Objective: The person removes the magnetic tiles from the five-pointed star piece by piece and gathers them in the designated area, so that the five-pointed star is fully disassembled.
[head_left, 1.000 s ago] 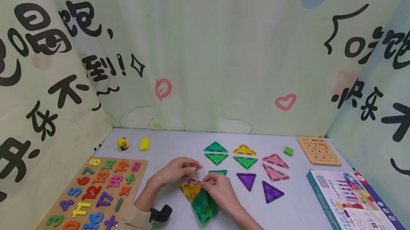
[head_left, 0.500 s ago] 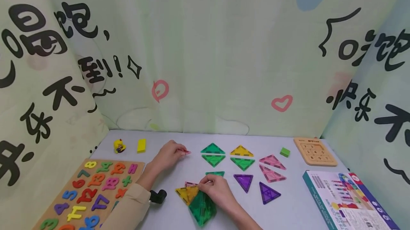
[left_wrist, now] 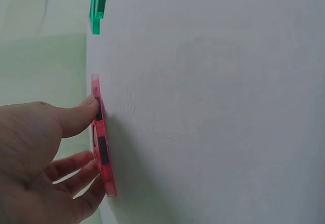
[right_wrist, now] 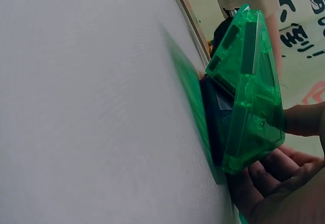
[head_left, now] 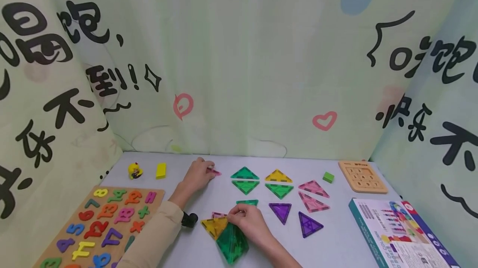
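At the far side of the table my left hand (head_left: pixel 196 175) pinches a pink triangular magnetic tile (left_wrist: pixel 104 153) between thumb and fingers, low over the white surface. In the left wrist view one edge of that tile faces the camera. My right hand (head_left: pixel 252 225) grips the top of a green magnetic-tile shape (head_left: pixel 230 246), which has several joined faces. Yellow tiles (head_left: pixel 214 228) adjoin its left side, with another pink tile (head_left: pixel 218 215) partly showing behind them. Through the right wrist view, the green body looks hollow, and the thumb and fingers hold its edge.
Loose green (head_left: pixel 244 173), yellow (head_left: pixel 278 176), pink (head_left: pixel 313 202) and purple triangles (head_left: pixel 310 225) lie to the right. A number board (head_left: pixel 158 196) is at left, a printed box (head_left: pixel 396 230) at right. A wooden number puzzle (head_left: pixel 363 176) and green block (head_left: pixel 328 177) sit behind.
My left hand has carried the pink tile away from the built shape, forward and left to the far side. My right hand stays on the green shape. The head view has shifted slightly.
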Available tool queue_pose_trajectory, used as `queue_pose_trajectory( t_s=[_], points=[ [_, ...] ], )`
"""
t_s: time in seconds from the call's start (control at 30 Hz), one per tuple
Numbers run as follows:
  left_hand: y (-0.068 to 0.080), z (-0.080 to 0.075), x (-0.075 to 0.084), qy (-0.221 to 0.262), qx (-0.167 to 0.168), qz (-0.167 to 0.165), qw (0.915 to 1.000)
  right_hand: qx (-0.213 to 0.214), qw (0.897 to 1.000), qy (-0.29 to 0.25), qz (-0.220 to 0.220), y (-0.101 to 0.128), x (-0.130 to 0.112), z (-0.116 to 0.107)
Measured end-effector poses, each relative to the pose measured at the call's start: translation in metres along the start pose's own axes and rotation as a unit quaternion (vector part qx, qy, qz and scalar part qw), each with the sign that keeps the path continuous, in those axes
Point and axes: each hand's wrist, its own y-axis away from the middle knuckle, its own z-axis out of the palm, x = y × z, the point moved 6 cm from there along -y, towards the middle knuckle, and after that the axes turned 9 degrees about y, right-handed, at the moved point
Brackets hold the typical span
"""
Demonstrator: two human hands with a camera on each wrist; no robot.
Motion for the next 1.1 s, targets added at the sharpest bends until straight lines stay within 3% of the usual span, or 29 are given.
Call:
queue_pose_trajectory(
  t_s=[0.17,0.27,0.37,0.5,0.6,0.73,0.9,1.1],
  points=[
    [0.018,-0.007,-0.003,0.027,0.027,-0.023,0.9990,0.003,1.000,0.003,0.005,0.000,0.000,0.000],
    [0.038,-0.011,-0.004,0.048,0.020,-0.044,0.9977,0.006,1.000,-0.003,0.005,0.001,0.001,0.001],
    [0.062,-0.013,-0.004,0.086,-0.028,-0.079,0.9928,0.007,1.000,-0.014,0.006,0.001,0.000,0.002],
    [0.089,-0.011,-0.001,0.131,-0.131,-0.099,0.9778,0.022,1.000,-0.016,0.001,0.000,-0.001,-0.002],
    [0.100,-0.008,0.004,0.155,-0.184,-0.078,0.9675,0.033,0.999,-0.013,-0.001,0.000,-0.002,-0.004],
    [0.103,-0.003,0.012,0.181,-0.219,-0.036,0.9581,0.034,0.999,-0.013,-0.006,0.000,-0.001,-0.006],
    [0.105,0.003,0.016,0.190,-0.227,0.002,0.9553,0.008,0.999,-0.010,-0.046,-0.002,-0.002,-0.005],
    [0.103,0.007,0.014,0.198,-0.227,0.014,0.9534,-0.036,0.997,-0.029,-0.054,-0.004,-0.001,-0.004]
  ],
)
